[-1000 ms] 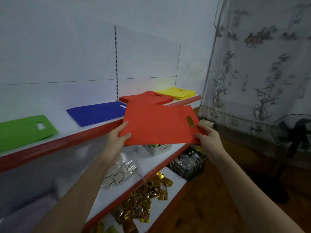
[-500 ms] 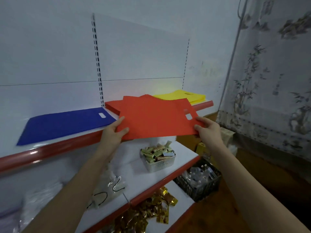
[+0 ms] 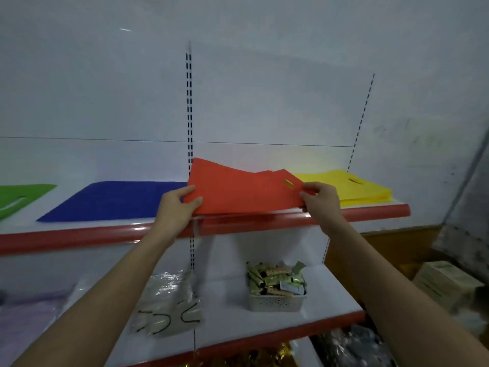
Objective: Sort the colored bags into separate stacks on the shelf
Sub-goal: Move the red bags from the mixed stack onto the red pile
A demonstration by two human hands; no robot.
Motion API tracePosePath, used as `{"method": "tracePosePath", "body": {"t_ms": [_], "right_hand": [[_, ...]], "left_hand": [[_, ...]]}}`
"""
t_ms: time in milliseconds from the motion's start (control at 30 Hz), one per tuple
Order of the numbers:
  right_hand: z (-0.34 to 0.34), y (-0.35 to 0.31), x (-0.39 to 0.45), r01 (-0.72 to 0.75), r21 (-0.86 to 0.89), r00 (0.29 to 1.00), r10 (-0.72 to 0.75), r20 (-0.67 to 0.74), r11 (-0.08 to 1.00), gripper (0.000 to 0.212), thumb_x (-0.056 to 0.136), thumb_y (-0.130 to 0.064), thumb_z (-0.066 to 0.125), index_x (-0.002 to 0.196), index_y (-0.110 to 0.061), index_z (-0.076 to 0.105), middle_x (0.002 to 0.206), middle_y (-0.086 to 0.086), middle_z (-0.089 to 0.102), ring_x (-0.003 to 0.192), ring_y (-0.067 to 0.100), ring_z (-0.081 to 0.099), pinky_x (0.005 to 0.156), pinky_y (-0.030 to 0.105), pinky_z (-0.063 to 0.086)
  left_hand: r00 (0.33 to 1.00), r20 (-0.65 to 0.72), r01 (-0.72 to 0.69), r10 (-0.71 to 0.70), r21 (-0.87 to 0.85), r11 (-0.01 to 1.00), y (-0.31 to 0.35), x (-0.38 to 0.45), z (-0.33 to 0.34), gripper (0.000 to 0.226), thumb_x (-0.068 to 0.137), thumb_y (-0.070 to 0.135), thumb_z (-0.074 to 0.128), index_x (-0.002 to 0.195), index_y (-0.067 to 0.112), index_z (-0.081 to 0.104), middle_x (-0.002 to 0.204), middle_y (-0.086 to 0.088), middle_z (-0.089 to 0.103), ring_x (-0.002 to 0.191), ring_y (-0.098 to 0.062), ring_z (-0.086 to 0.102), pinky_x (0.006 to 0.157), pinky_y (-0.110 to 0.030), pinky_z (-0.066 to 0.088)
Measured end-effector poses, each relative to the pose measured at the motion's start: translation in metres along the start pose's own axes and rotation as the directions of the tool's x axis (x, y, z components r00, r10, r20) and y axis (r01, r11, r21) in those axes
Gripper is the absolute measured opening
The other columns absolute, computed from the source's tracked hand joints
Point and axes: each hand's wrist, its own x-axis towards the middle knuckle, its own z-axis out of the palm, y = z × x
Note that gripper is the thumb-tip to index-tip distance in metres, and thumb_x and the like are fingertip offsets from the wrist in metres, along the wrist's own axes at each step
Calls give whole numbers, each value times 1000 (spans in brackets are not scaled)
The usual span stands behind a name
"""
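A red bag [image 3: 243, 189] lies over the red stack on the top shelf [image 3: 105, 234], its near edge at the shelf's red lip. My left hand [image 3: 177, 207] pinches its near left corner, thumb on top. My right hand [image 3: 320, 200] grips its right edge beside the handle cut-out. A blue bag [image 3: 113, 201] lies flat to the left. Further left, at the frame's edge, is a green bag [image 3: 16, 198]. A yellow stack [image 3: 352, 188] sits to the right of the red one.
The shelf below holds a white basket of small packets [image 3: 276, 287] and a clear plastic pack [image 3: 166, 303]. Gold wrappers [image 3: 254, 357] show on the lowest shelf. A cardboard box [image 3: 444, 282] stands on the floor at the right.
Both hands carried the red bag forward and up onto the red stack. The view turned to face the shelf, bringing the green bag back in at the left.
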Motion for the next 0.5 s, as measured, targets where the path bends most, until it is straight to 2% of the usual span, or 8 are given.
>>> {"method": "tracePosePath", "body": {"t_ms": [67,167,267,333,367,433,500], "right_hand": [[10,5,31,36,-46,999,-35,29,998,24,88,2,60,107,-7,70,78,6,65,58,20,56,65,37,53],[24,16,74,32,-107,994,-20,104,994,25,86,4,57,101,-8,72,73,6,63,58,18,55,64,34,50],[39,30,113,45,-218,976,4,219,975,27,81,5,55,99,-3,74,76,12,66,68,23,58,68,37,50],[46,38,133,107,-325,958,-10,288,940,22,78,6,55,88,0,74,76,16,66,70,23,55,65,35,46],[50,40,141,139,-373,952,-20,305,917,21,77,5,55,85,1,74,75,17,65,70,23,54,64,33,43],[55,46,154,169,-435,941,-14,339,885,20,78,2,56,86,-1,74,76,17,65,73,26,56,62,31,41],[60,49,162,206,-533,918,27,396,820,20,82,-5,58,93,-3,75,87,18,68,87,32,62,70,34,47]], "left_hand": [[999,53,7,-11,72,997,-1,15,5,62,86,21,73,141,9,49,142,-5,52,120,-14,55,103,-26,41],[985,166,10,-51,241,970,-8,43,13,83,77,38,80,146,11,43,148,-2,45,129,-17,49,108,-30,37],[968,211,43,-138,400,916,-18,71,19,114,56,65,81,149,16,37,153,-5,36,138,-22,38,114,-43,34],[955,245,29,-164,475,879,-22,84,24,133,42,79,77,150,15,33,153,-6,34,140,-23,34,114,-47,34],[948,262,20,-181,517,856,-24,89,27,136,40,81,75,151,15,32,152,-7,34,139,-24,34,114,-47,34],[936,280,6,-215,597,802,-25,96,31,126,49,79,74,150,16,33,152,-8,33,139,-25,35,114,-47,34],[923,292,4,-252,646,763,-27,98,37,110,63,71,73,150,16,34,153,-8,31,140,-25,31,115,-47,32]]}}
